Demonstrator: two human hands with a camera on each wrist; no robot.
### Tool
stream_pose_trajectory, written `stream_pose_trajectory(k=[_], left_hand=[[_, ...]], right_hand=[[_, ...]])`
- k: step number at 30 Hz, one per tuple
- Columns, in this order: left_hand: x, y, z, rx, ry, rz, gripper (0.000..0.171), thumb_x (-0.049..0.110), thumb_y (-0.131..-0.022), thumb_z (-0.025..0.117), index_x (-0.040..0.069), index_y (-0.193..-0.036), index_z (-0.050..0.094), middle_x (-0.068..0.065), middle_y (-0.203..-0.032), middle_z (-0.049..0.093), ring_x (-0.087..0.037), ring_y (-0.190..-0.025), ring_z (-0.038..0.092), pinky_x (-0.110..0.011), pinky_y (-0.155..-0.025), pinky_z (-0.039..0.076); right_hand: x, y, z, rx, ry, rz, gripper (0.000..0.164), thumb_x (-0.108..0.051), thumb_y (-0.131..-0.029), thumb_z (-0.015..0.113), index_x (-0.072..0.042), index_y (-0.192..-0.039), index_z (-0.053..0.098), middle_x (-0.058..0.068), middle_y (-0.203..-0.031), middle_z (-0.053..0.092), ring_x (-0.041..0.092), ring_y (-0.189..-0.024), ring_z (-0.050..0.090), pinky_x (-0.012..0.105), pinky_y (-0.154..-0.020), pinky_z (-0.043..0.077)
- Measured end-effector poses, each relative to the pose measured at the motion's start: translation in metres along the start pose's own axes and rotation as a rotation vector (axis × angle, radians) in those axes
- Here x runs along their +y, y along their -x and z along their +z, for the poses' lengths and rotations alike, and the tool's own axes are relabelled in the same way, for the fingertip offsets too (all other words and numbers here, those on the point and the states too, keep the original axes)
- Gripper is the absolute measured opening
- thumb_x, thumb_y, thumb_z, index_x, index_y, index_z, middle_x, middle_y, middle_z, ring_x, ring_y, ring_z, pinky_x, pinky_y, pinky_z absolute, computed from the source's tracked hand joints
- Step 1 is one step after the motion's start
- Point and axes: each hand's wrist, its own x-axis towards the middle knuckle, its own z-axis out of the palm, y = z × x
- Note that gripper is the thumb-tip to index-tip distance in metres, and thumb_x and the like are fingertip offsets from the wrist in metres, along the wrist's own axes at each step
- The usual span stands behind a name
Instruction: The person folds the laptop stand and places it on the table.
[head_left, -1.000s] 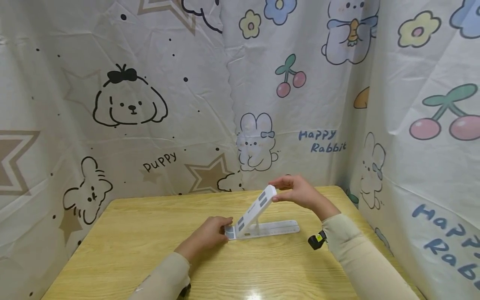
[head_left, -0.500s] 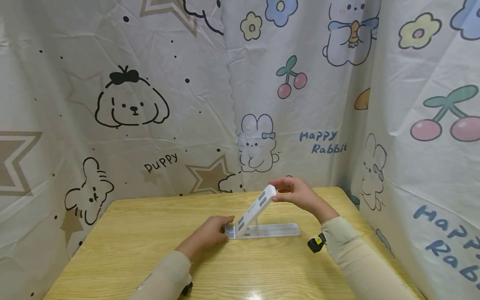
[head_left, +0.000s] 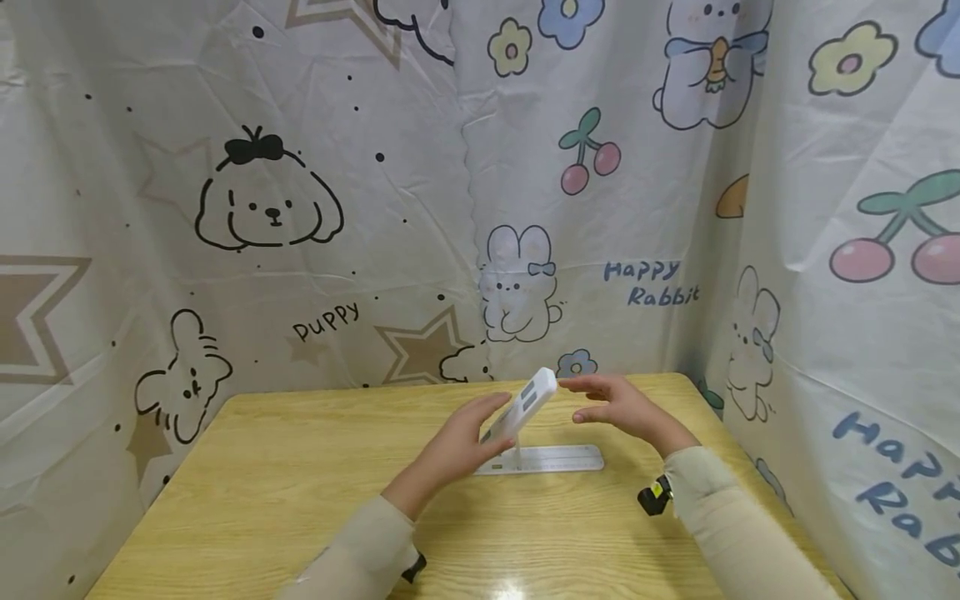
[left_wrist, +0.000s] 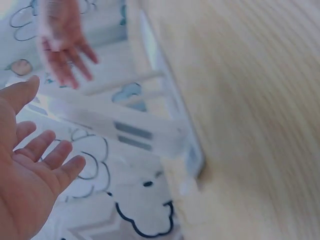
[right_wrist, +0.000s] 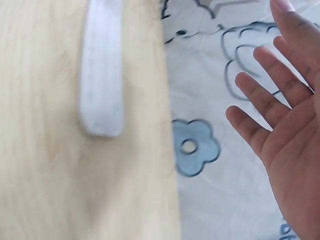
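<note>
A white folding stand with grey pads stands unfolded on the wooden table, its upper panel tilted up to the right. Its flat base lies along the tabletop, and a thin strut props the panel. My left hand overlaps the lower panel in the head view; the left wrist view shows its fingers spread apart from the panel. Just right of the panel's top edge is my right hand, fingers extended and nothing in them. In the right wrist view the base's rounded end shows.
A wooden table spreads beneath both hands. Behind it and on the right hangs a printed curtain with puppies, rabbits and cherries. Black wrist cameras show at the right cuff and the left cuff.
My left hand has left the base's left end and moved up and right to the tilted panel. My right hand has let go of the panel's top edge and drawn back right. The stand keeps its tilt.
</note>
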Motion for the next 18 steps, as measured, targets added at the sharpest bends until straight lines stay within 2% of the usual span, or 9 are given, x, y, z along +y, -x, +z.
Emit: stream_pose_trajectory(k=[4,9,14,18], left_hand=[[0.016,-0.008,0.001,0.045,0.004,0.002,0.068,0.035,-0.095,0.075,0.018,-0.154,0.047,-0.005,-0.157,0.048,-0.029,-0.142,0.047,-0.053,-0.113,0.046],[0.032,-0.021,0.000,0.081,0.019,-0.007,0.067,0.037,-0.096,0.074,0.018,-0.154,0.047,-0.006,-0.157,0.048,-0.029,-0.141,0.049,-0.052,-0.112,0.047],[0.041,-0.036,0.000,0.079,0.029,-0.003,0.072,0.039,-0.094,0.075,0.017,-0.156,0.044,-0.006,-0.159,0.045,-0.029,-0.144,0.045,-0.051,-0.115,0.044],[0.044,-0.042,0.001,0.059,0.047,-0.011,0.076,0.039,-0.093,0.076,0.014,-0.156,0.043,-0.008,-0.160,0.044,-0.030,-0.145,0.044,-0.051,-0.116,0.043]], right_hand=[[0.018,0.007,0.005,-0.034,0.016,0.033,0.065,-0.038,-0.086,0.083,-0.017,-0.143,0.060,0.005,-0.150,0.057,0.037,-0.144,0.045,0.062,-0.120,0.032],[0.040,0.015,0.010,-0.084,0.026,0.067,0.062,-0.028,-0.089,0.081,-0.014,-0.145,0.058,0.006,-0.152,0.055,0.041,-0.146,0.041,0.069,-0.119,0.026],[0.058,0.024,0.012,-0.128,-0.037,0.086,0.067,-0.024,-0.087,0.083,-0.009,-0.146,0.056,0.009,-0.157,0.048,0.045,-0.150,0.029,0.072,-0.120,0.019],[0.069,0.028,0.014,-0.178,-0.053,0.093,0.070,-0.023,-0.087,0.082,-0.007,-0.149,0.053,0.012,-0.163,0.038,0.046,-0.153,0.023,0.069,-0.121,0.017]])
